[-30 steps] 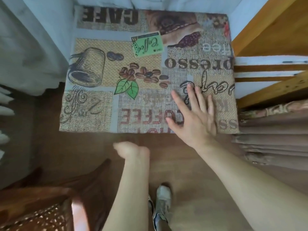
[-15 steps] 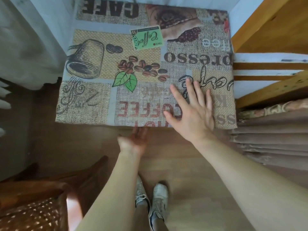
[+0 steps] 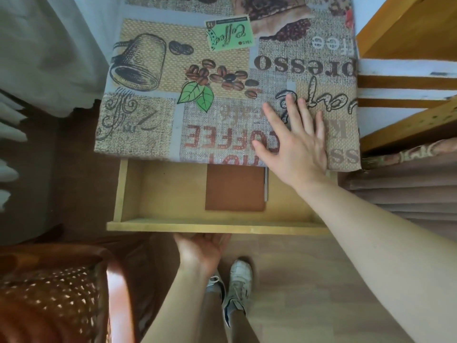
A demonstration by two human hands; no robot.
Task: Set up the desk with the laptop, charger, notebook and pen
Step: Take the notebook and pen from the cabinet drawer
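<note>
drawer (image 3: 173, 194) open; notebook (image 3: 235, 189) beside pen (image 3: 266, 184).

Left grip (image 3: 201, 248) fingers hidden under drawer (image 3: 212, 228) front at 6 o'clock, notebook (image 3: 235, 188) far end concealed beneath table (image 3: 173, 70) edge, pen (image 3: 266, 184) upper part covered likewise, table top cut off by frame at 12 o'clock, chair (image 3: 54, 293) cropped at 7 o'clock.

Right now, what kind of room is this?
Probably a room at home: a small desk with a coffee-print cloth, its drawer open on a notebook and pen, and a wooden chair nearby.
</note>
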